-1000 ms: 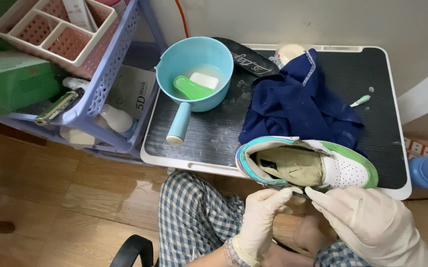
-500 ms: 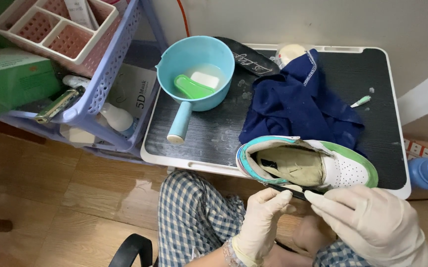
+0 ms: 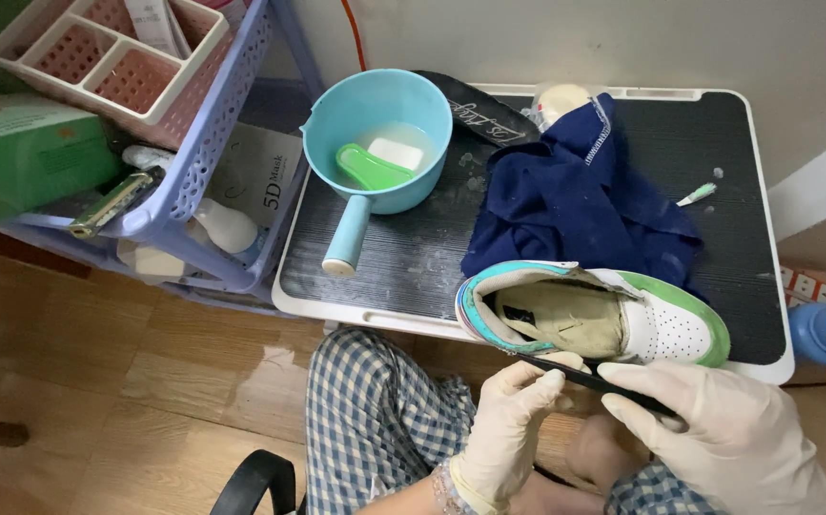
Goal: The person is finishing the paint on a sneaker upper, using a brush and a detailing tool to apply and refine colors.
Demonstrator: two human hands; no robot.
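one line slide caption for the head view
Gloved left hand and right hand hold a thin black strip beside a green-and-white sneaker.

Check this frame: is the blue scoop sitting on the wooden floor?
No, the blue scoop stands on the dark table top, beside the navy cloth.

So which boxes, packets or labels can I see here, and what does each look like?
Green box: far left, on the rack's edge, rectangular cardboard.
White box: lower rack shelf, beside the table, flat, with dark print.
Tube: top left, standing in the pink basket, white with small print.
Insole: behind the blue ladle, black with a white logo.
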